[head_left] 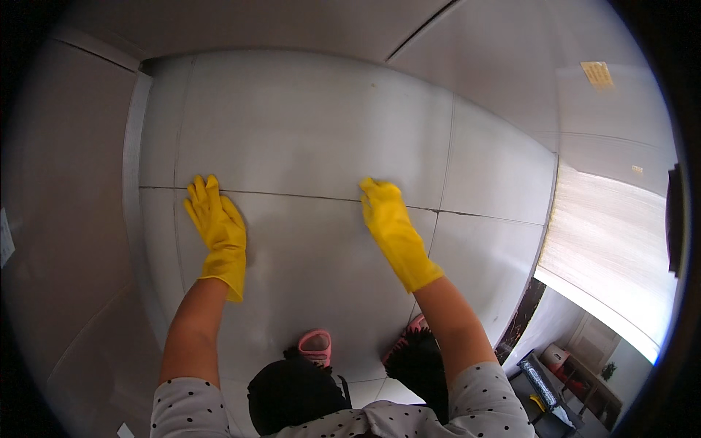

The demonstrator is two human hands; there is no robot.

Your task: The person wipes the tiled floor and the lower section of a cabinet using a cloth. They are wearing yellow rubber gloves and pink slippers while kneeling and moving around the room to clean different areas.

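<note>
Two yellow gloves cover hands held well apart, low at the grey floor, so the work looks to be under way rather than over. With fingers spread, the left hand seems to lie flat, its fingertips reaching just across the dark joint that runs from side to side. Near that same joint, the right hand has its fingers curled down toward the floor; whether it is clamped on something small I cannot tell, since the glove's back hides the palm. The floor itself spreads beneath both hands, from the pink sandals up to the far edge, with a panel along its left side. How much is done is hard to judge: the grey looks fairly even, its soft shading could be shadow as readily as moisture, and no visible boundary parts a treated stretch from an untreated one. What may be left includes a small speck toward the far edge and a dark spot where joints cross, to the right of the right hand. My judgement is that the middle stretch is in hand, with the finished share unclear.
</note>
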